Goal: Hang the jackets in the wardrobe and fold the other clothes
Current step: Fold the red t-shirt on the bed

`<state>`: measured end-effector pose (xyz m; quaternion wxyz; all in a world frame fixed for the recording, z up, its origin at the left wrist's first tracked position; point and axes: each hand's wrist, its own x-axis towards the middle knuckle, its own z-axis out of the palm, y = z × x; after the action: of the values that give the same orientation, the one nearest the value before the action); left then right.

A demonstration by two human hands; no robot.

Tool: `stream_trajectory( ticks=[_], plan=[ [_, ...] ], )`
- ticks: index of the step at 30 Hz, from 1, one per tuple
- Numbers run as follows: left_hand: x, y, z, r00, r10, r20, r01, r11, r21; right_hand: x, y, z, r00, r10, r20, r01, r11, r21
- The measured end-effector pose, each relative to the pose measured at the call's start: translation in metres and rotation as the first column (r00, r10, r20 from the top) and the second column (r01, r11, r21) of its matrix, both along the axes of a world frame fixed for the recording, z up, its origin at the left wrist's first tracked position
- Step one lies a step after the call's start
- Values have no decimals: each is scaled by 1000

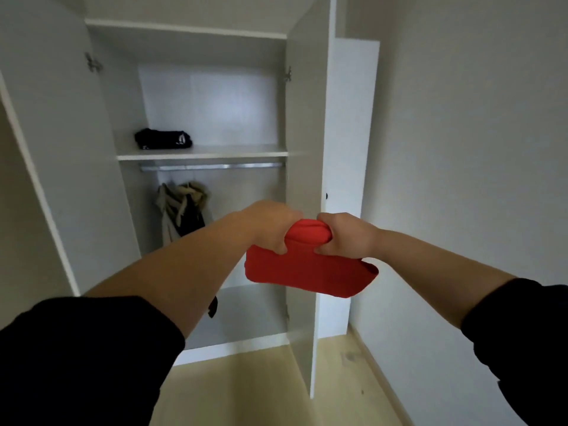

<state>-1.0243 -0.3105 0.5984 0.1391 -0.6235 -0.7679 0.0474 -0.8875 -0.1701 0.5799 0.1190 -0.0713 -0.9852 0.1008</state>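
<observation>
A folded red garment [304, 272] hangs in the air in front of the open white wardrobe [307, 118]. My left hand [270, 224] grips its top edge on the left and my right hand [345, 235] grips the top edge on the right, both with curled fingers. Inside the wardrobe, a folded black garment [163, 138] lies on the left of the shelf [215, 152]. Under the shelf runs a metal rail [212, 166], and jackets [181, 210] hang from it at the left, partly hidden behind my left forearm.
The wardrobe's left door [46, 149] and right door [304, 348] both stand open toward me. A white wall [461, 149] closes off the right side. Light wooden floor [261, 388] lies below. A small dark item [212, 307] shows above the wardrobe's bottom panel.
</observation>
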Motion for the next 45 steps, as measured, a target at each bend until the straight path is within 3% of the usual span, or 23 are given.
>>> stream_trajectory(
  ticks=[9, 20, 27, 30, 33, 37, 38, 40, 42, 44, 45],
  plan=[
    [-143, -15, -4, 988, 131, -87, -126, 990, 63, -168, 12, 13, 995, 90, 47, -97, 979, 179],
    [-406, 33, 48, 936, 325, -135, -290, 930, 228, -457, 83, 56, 963, 203, -176, -118, 908, 403],
    [-540, 22, 69, 874, 443, -199, -402, 890, 216, -594, 75, 64, 935, 275, -224, -116, 834, 539],
    [-593, 15, 89, 854, 431, -291, -354, 892, 283, -644, 72, 79, 844, 363, -394, -85, 817, 571],
    [-647, 11, 111, 774, 427, -468, -243, 882, 402, -701, 74, 99, 669, 458, -585, 17, 778, 628],
    [-729, -4, 123, 633, 430, -644, -94, 868, 487, -791, 73, 112, 535, 537, -653, 127, 713, 690],
    [-750, -7, 120, 613, 440, -656, -96, 866, 491, -815, 72, 109, 557, 544, -628, 102, 705, 701],
    [-792, -9, 105, 656, 471, -590, -254, 874, 415, -862, 68, 94, 736, 500, -456, -98, 746, 659],
    [-837, -10, 80, 715, 541, -443, -503, 838, 213, -907, 64, 73, 906, 382, -180, -274, 856, 437],
    [-875, -10, 65, 744, 640, -191, -640, 765, 69, -942, 61, 64, 941, 338, 5, -333, 922, 197],
    [-888, -10, 65, 725, 689, 9, -688, 724, 46, -956, 61, 64, 942, 334, 33, -335, 931, 143]
  ],
)
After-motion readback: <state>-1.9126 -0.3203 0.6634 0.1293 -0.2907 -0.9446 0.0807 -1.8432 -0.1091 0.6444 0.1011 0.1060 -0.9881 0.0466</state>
